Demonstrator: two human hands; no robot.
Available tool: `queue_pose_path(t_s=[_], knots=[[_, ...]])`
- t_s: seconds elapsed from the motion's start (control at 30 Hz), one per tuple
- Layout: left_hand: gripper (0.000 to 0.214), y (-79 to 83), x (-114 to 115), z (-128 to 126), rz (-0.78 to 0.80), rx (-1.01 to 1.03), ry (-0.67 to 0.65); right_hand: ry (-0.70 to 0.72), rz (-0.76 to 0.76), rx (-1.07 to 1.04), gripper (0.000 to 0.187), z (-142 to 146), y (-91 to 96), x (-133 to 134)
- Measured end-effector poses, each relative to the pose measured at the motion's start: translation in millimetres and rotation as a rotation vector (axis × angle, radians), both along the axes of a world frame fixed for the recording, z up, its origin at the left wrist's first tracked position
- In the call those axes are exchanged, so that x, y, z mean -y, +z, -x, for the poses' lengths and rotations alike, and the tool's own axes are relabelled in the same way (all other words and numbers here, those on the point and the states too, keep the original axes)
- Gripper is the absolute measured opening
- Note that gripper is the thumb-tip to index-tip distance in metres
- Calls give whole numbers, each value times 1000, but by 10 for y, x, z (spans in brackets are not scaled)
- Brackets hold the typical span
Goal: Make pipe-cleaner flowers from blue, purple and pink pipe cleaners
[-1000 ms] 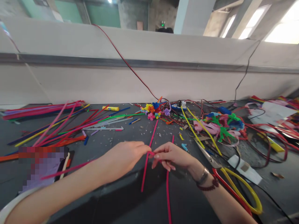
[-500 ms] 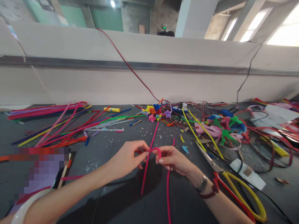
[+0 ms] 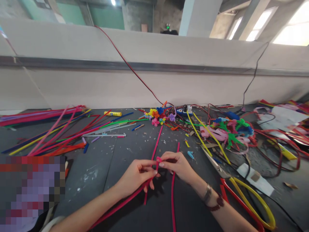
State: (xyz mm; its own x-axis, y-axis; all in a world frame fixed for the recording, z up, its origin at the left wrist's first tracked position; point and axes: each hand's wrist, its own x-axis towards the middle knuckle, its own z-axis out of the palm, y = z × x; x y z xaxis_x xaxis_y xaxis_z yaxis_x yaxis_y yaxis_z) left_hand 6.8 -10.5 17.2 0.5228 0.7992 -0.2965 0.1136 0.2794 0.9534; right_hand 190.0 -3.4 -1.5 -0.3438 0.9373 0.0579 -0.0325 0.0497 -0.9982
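My left hand is closed, its thumb and fingers pinching a deep pink pipe cleaner. The long tail of this stem runs down along my left forearm. At its upper end is a small tight loop, pinched between the thumb and index finger of my right hand. Beneath my hands, another pink pipe cleaner lies on the dark table, partly hidden by my left hand. A third pink pipe cleaner stretches toward me below my right hand.
Large scissors with red and yellow handles lie at right. Behind my hands sits a cluster of pipe-cleaner flowers. Loose colored pipe cleaners and a yellow glue stick are at left. Cords and a white power strip lie near the wall.
The open arc at the pipe cleaner's end has become a small tight loop. My left hand has moved slightly down, and the stem's tail now shows beside my forearm.
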Motion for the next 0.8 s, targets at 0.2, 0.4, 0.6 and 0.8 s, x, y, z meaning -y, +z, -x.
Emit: queue_pose_path(t_s=[0.2, 0.4, 0.6, 0.8], knots=[[42, -132, 40, -21, -43, 35, -25, -20, 67, -65, 14, 60, -4, 13], [40, -168, 146, -23, -37, -27, -158, -104, 26, -21, 16, 64, 31, 13], [41, -166, 85, 16, -72, 37, -50, -154, 49, 81, 22, 15, 45, -9], [37, -131, 71, 47, -204, -35, 73, -72, 165, 75, 25, 20, 8, -13]])
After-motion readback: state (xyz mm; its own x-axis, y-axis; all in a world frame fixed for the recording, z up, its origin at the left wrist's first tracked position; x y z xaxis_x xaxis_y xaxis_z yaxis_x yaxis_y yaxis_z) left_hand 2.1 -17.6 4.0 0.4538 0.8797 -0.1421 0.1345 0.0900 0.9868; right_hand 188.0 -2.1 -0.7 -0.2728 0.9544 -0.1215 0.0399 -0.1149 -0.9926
